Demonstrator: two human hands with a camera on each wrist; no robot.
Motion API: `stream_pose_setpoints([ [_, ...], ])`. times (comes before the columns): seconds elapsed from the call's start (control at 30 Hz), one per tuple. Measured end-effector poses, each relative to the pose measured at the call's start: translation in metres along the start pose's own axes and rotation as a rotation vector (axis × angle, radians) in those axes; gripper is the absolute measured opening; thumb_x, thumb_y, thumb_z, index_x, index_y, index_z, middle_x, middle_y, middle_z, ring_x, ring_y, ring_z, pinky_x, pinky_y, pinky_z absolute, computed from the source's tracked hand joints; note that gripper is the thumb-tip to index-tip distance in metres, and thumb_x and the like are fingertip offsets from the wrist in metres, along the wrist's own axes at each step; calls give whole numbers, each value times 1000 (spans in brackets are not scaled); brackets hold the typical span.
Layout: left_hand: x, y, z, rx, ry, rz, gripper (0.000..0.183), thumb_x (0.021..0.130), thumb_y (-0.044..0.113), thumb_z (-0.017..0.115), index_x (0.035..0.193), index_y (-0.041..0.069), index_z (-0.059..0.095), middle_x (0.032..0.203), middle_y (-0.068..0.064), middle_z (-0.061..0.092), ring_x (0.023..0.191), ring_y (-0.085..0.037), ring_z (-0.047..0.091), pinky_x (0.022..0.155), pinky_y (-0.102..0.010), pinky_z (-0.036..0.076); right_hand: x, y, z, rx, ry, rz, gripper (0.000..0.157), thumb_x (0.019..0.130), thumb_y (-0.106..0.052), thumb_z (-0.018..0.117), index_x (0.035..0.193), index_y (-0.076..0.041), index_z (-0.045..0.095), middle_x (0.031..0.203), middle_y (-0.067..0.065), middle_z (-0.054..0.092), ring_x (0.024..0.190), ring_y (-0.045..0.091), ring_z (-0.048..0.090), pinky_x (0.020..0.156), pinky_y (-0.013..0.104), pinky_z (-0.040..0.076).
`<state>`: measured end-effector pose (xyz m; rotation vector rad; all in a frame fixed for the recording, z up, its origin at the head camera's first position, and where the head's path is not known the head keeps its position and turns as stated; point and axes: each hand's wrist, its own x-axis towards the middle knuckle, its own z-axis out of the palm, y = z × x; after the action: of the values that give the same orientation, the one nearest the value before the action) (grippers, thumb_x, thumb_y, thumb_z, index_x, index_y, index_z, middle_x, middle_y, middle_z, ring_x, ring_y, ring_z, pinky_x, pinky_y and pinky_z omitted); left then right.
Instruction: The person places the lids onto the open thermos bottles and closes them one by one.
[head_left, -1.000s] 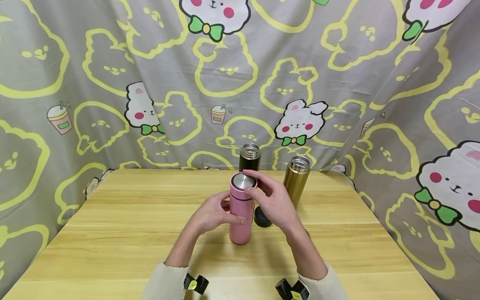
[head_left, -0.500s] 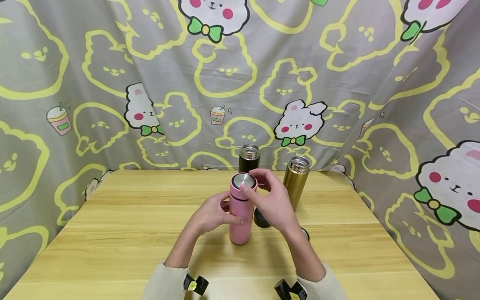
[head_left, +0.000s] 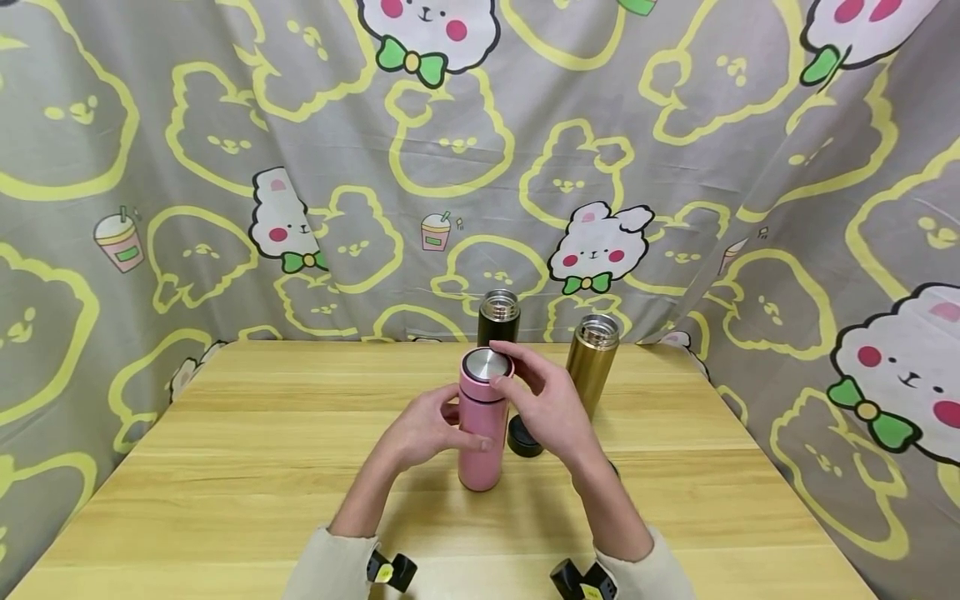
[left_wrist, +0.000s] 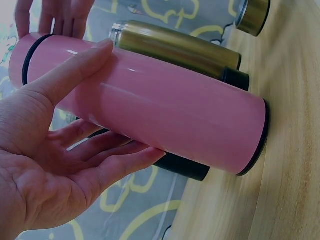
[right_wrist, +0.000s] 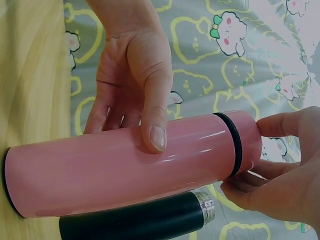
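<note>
A pink vacuum flask (head_left: 480, 467) stands upright on the wooden table, its pink lid (head_left: 483, 367) with a silver top sitting on the body above a dark ring. My left hand (head_left: 423, 429) holds the body, thumb across the front and fingers behind, as the left wrist view also shows. At the top, my right hand (head_left: 553, 408) grips the lid's rim between thumb and fingers. In the right wrist view the fingers (right_wrist: 280, 122) lie on both sides of the lid.
Behind the pink flask stands a lidless black flask (head_left: 498, 331). A lidless gold flask (head_left: 591, 367) is to its right. A black cap (head_left: 523, 438) lies beside the pink flask, and a gold cap (left_wrist: 253, 17) rests on the table. A patterned curtain (head_left: 337, 150) hangs behind.
My right thumb and fingers shift round the lid, thumb going left then back right, as the wrist turns. The left hand keeps its hold and the pink flask stays in place.
</note>
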<state>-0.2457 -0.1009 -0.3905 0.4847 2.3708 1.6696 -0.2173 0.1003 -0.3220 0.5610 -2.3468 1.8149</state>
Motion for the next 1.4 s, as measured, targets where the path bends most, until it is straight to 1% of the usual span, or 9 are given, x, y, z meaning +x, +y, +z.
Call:
stream_pose_setpoints([
  [0.27, -1, 2, 0, 8, 5, -10, 76, 72, 29, 93, 140, 22, 59, 128, -4, 69, 121, -26, 66, 98, -47, 54, 0, 2, 2, -60, 102, -39, 44, 85, -23, 83, 125, -13, 67, 123, 6, 69, 115, 21, 65, 106, 48, 49],
  [0.43, -1, 2, 0, 8, 4, -12, 76, 72, 28, 93, 139, 23, 59, 128, -4, 69, 121, -27, 66, 98, -47, 55, 0, 3, 4, -108, 134, -40, 47, 83, -26, 85, 124, -12, 66, 122, 6, 68, 112, 22, 65, 104, 48, 50],
  [0.63, 0, 2, 0, 9, 8, -12, 72, 72, 29, 93, 136, 22, 61, 126, -3, 70, 119, -26, 67, 98, -47, 55, 0, 0, 4, -113, 119, -47, 46, 94, -29, 74, 134, -13, 59, 133, 9, 63, 125, 25, 59, 112, 48, 43],
  [0.77, 0, 2, 0, -1, 6, -16, 73, 72, 29, 93, 136, 22, 60, 126, -3, 70, 119, -25, 67, 97, -47, 55, 1, -2, 3, -6, 61, -20, 42, 100, -19, 65, 141, -13, 57, 143, 10, 58, 137, 25, 53, 117, 46, 39],
  [0.83, 0, 2, 0, -5, 4, -18, 73, 72, 29, 93, 137, 22, 60, 126, -3, 70, 119, -25, 67, 97, -47, 55, 1, -3, 3, 47, 34, 13, 41, 101, -14, 62, 142, -14, 57, 144, 9, 58, 138, 24, 52, 116, 45, 39],
  [0.93, -1, 2, 0, -6, 2, -17, 73, 72, 30, 93, 137, 22, 60, 127, -3, 70, 119, -25, 67, 97, -47, 55, 1, -3, 4, 75, 14, 52, 41, 100, -10, 59, 141, -16, 59, 142, 7, 60, 134, 21, 56, 114, 45, 42],
  [1.07, -1, 2, 0, 1, 1, -16, 72, 72, 30, 93, 136, 23, 60, 127, -3, 69, 119, -26, 67, 97, -47, 55, 0, -3, 3, 57, 12, 45, 40, 98, -9, 61, 138, -14, 62, 138, 8, 63, 129, 22, 60, 111, 46, 46],
  [1.27, 0, 1, 0, 9, 6, -13, 74, 73, 30, 93, 138, 23, 59, 129, -4, 69, 121, -26, 66, 98, -47, 55, -2, 0, 0, 9, 38, 42, 39, 94, -17, 71, 132, -15, 63, 132, 5, 65, 127, 21, 60, 108, 46, 48],
  [1.4, 0, 1, 0, 17, 13, -16, 75, 72, 30, 93, 138, 23, 59, 129, -4, 69, 121, -26, 66, 98, -47, 54, -1, 0, 0, -4, 68, 38, 41, 89, -20, 78, 127, -16, 64, 125, 4, 67, 118, 20, 63, 107, 46, 48],
])
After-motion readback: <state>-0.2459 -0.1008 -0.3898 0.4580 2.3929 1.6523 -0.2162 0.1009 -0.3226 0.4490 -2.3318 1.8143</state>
